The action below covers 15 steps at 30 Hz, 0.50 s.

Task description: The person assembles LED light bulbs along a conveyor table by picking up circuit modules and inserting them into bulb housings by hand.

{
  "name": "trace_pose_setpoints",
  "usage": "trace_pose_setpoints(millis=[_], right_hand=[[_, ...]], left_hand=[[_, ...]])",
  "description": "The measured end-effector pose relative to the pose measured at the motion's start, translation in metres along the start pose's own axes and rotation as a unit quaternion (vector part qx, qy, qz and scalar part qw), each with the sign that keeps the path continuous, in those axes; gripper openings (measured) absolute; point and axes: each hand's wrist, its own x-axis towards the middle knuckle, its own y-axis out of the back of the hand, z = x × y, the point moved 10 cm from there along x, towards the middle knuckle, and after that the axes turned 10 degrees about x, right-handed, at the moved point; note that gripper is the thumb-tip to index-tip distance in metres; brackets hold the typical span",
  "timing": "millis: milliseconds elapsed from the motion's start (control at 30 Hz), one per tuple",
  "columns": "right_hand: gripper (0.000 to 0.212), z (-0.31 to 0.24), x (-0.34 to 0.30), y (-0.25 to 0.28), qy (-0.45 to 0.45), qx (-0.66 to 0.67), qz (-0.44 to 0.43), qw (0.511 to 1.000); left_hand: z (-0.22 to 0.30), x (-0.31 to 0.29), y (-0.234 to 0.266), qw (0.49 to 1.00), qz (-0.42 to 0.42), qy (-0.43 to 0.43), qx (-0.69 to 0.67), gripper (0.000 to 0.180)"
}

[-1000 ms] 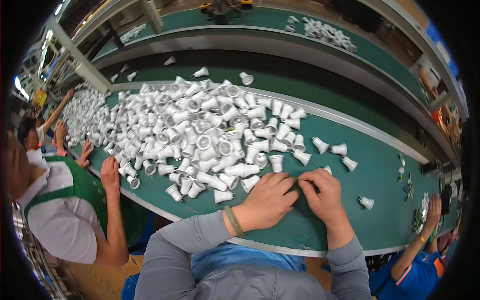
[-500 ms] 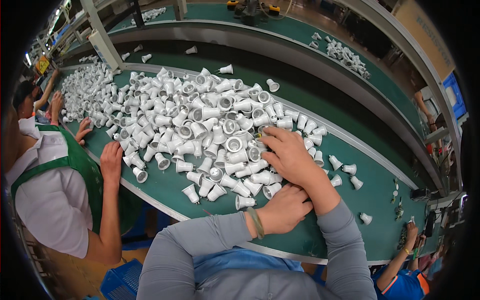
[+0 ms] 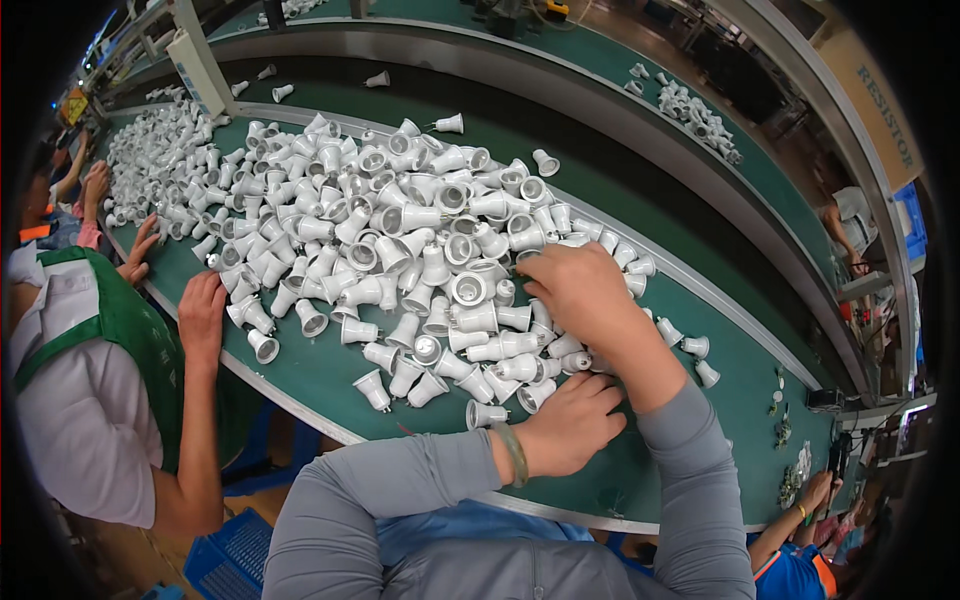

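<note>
White, cup-shaped lamp housings with short pins lie in a large heap on the green conveyor belt. My right hand reaches across the heap's right end, fingers bent and apart, their tips against the housings. What lies under its palm is hidden. Below it, my left hand, with a pale green bangle on the wrist, lies low over the belt close to my right forearm. Its fingers curl under, hiding whatever they hold. Several housings lie just left of it.
On the left, a co-worker's hand touches the heap's edge; this person wears a green apron. A metal rail runs along the belt's far side. A blue basket stands below. Another worker's hands are at far right.
My right hand has moved slightly, and the housings between my two hands now lie differently. A yellow bit at its fingertips no longer shows. The whole view has shifted a little.
</note>
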Motion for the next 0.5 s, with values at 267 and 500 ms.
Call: trace_pose_setpoints(millis=[267, 500], right_hand=[[0.013, 0.019, 0.013, -0.02, -0.027, -0.079, -0.063, 0.994], [0.011, 0.035, -0.005, -0.01, -0.077, -0.028, -0.067, 0.994]], left_hand=[[-0.003, -0.001, -0.015, 0.995, -0.075, 0.019, -0.057, 0.039], [-0.001, -0.002, -0.014, 0.998, -0.064, 0.004, -0.019, 0.04]])
